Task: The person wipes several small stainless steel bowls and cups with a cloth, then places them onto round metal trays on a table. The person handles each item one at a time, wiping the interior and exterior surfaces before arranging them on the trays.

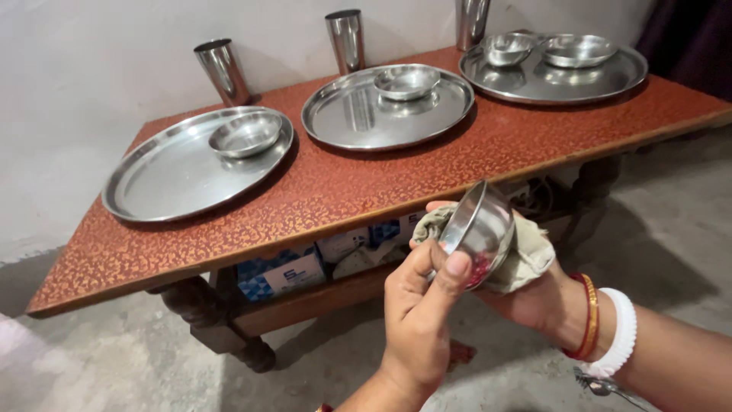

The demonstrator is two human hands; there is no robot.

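Head view: both hands (457, 297) grasp one small bowl (480, 229), cloth (526, 255); table (366, 191): three plates, four bowls, three tumblers.

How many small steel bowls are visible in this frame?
5. One on the left plate, one on the middle plate, two on the right plate, and one held in both hands over a cloth. None looks hidden.

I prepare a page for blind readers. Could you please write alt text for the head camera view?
A person's left hand grips a small steel bowl while the right hand holds a grey cloth against it. Behind stands a red patterned table with three round steel plates, each carrying small bowls, and three steel tumblers along the wall.
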